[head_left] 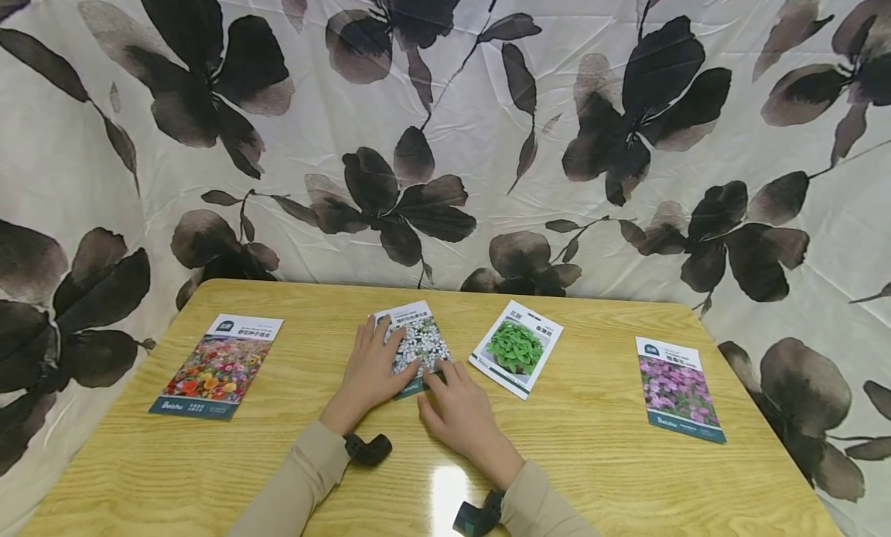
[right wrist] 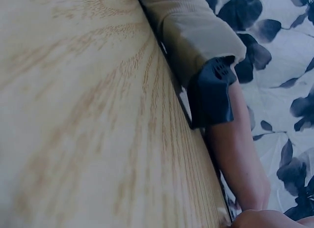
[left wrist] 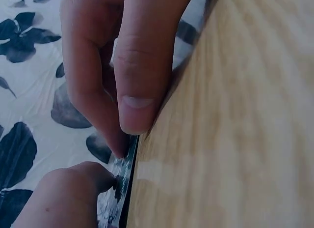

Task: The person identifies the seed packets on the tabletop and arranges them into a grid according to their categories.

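Note:
A seed packet (head_left: 426, 337) with white flowers lies on the table, partly covered by both hands. The left hand (head_left: 367, 371) rests on its left side, fingers spread towards the top edge and thumb across the lower part. At its bottom right corner are the fingertips of the right hand (head_left: 465, 413), the thumb apart over the wood. Close up in the left wrist view, the left thumb (left wrist: 142, 66) points down at the packet (left wrist: 110, 208), with a right fingertip beside it. The right wrist view catches mostly wood and the left forearm (right wrist: 240, 154).
Right of the hands lies a green-leaf seed packet (head_left: 517, 347), tilted. A mixed-flower packet (head_left: 221, 367) is at the far left, a purple-flower packet (head_left: 678, 390) at the far right. Behind the wooden table (head_left: 585, 460) hangs a floral cloth (head_left: 515, 212). Each wrist wears a black camera.

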A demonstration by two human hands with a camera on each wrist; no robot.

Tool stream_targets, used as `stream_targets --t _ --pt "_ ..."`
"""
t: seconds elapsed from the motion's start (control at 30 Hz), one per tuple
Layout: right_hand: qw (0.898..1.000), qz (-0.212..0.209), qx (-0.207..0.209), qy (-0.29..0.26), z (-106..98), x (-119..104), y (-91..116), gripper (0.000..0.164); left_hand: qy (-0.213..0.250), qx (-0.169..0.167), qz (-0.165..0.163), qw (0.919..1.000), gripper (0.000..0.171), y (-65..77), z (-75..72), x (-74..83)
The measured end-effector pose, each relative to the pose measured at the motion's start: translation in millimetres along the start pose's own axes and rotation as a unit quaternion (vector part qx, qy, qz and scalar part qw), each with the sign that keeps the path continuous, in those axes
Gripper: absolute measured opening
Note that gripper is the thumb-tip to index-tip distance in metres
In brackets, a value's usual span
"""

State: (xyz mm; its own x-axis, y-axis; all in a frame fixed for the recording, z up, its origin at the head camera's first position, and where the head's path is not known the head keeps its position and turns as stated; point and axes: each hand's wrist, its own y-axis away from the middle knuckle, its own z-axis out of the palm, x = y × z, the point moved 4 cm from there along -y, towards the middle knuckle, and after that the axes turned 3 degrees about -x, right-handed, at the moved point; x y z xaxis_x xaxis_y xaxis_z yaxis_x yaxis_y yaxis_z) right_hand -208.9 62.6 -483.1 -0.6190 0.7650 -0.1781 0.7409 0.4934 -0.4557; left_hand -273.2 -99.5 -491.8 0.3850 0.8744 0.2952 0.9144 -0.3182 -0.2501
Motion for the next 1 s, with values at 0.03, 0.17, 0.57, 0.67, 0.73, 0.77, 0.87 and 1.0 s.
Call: stream_targets --t 0.03,0.17,0.57,0.67,0.73,0.77,0.87,1.0 --pt "1.000 0.000 0.000 0.000 0 0 0 0.031 0.002 0.000 0.001 1.0000 0.068 -1.6 0.1 -0.1" --pt "1.000 0.003 -0.007 -0.002 1 0 -1 0.030 0.014 -0.006 0.004 0.9999 0.066 -7.8 1.9 -1.2" --pt "1.000 0.018 -0.013 -0.017 2 3 1 0.032 0.030 -0.010 0.015 0.9994 0.059 -13.5 3.6 1.5" --pt "0.999 0.024 -0.013 -0.026 2 4 1 0.032 0.030 -0.005 0.019 0.9994 0.056 -16.5 4.6 2.1" --pt "0.999 0.026 -0.012 -0.030 3 4 1 0.032 0.030 -0.005 0.019 0.9994 0.054 -18.6 6.6 1.8" --pt "0.999 0.028 -0.012 -0.031 3 4 1 0.032 0.030 -0.006 0.017 0.9994 0.054 -19.5 7.5 1.7" --pt "0.999 0.031 -0.013 -0.035 4 5 1 0.032 0.032 -0.004 0.015 0.9994 0.052 -22.1 9.4 2.3" --pt "0.998 0.036 -0.016 -0.040 4 5 1 0.032 0.022 0.005 0.016 0.9996 0.050 -25.2 10.1 4.1"
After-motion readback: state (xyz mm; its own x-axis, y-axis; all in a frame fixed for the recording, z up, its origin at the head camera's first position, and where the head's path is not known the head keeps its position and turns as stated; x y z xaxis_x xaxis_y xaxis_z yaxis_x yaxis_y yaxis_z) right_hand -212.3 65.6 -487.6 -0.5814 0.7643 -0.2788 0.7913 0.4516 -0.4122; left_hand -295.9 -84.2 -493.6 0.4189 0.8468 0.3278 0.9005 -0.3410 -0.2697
